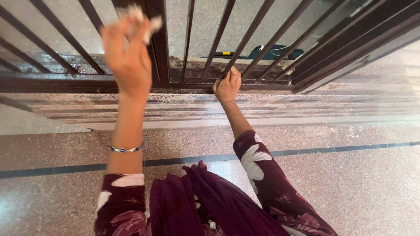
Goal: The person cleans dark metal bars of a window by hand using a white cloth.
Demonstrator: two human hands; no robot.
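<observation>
While rag-rubbed (139, 19): dark slender bars (227, 65).

bright daylight pouring in from the right, floor (350, 183) kinda glary, raised left hand (129, 52) motion-blurred, wide-angle bending at edges

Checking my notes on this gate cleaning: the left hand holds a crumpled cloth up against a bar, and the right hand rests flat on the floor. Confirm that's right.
Not quite. The head view shows the right hand gripping a bar low on the dark metal gate, not flat on the floor. The rest holds: the left hand holds a crumpled whitish cloth up against a bar.
</observation>
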